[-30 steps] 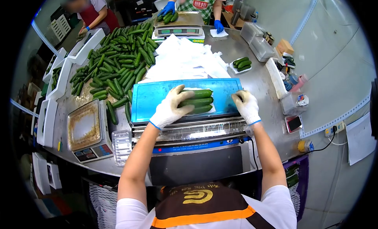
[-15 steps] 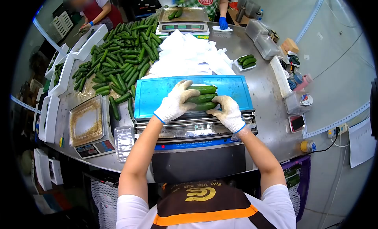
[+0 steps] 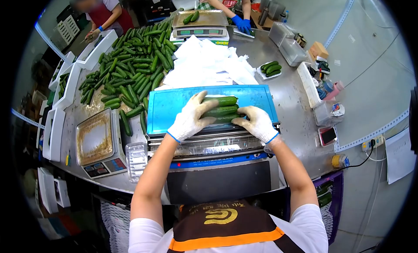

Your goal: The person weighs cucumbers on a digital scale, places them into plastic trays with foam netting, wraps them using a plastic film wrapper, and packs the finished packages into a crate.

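On the wrapper [image 3: 213, 144]'s blue top [image 3: 257, 98], the right hand [image 3: 257, 123] is touching three cucumbers [image 3: 224, 110] with bent fingers; the left hand [image 3: 189, 117] is gripping their left ends. Beyond the wrapper, white sheets [image 3: 204, 63] are lying; farther, a scale [image 3: 200, 32] is standing.

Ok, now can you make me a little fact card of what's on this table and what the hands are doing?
Left grip: gloved, around the left ends of three cucumbers
Right grip: gloved, at their right ends
Underneath: blue panel
Beyond panel: white sheets
Far left: cucumber heap
Near left: scale, clear plastic tray
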Available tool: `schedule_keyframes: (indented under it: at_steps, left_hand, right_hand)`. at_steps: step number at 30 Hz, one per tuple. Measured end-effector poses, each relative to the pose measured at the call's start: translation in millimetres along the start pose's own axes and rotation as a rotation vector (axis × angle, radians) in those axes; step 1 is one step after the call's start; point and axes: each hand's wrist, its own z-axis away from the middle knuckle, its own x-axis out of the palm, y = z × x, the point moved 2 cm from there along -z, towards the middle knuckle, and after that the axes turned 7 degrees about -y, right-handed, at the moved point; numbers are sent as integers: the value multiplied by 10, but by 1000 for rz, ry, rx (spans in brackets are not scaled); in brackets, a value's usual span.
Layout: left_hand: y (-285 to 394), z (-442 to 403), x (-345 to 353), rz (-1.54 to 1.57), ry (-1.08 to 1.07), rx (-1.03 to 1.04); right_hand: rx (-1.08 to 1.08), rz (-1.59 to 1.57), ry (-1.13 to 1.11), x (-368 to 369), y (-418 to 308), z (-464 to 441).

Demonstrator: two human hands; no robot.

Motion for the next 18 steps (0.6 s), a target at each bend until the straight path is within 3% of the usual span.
schedule_keyframes:
  at_steps: [4, 6, 8, 10, 12, 13, 14, 18]
  left_hand:
    - [-219, 88, -59, 404, 220, -215]
    - [-411, 65, 80, 365, 285, -178]
    - [-400, -12, 155, 347, 285, -148]
    - [-363, -96, 228, 356, 296, -183]
    - [-395, -168, 320, 273, 298, -200]
    - [-438, -197, 374, 228, 301, -148]
    - [-389, -200, 361, 209, 303, -150]
    - [-215, -130, 288, 116, 246, -204]
  right_hand:
    - [249, -424, 288, -73, 174, -33]
    - [262, -611, 308, -26, 194, -128]
    - [218, -505, 281, -5, 52, -233]
    - [181, -717, 307, 121, -46, -374]
    - [183, -739, 390, 407, 147, -600]
    - [220, -773, 310, 357, -39, -572]
    - [275, -491, 289, 363, -167, -608]
    - [127, -309, 139, 404, -180, -627]
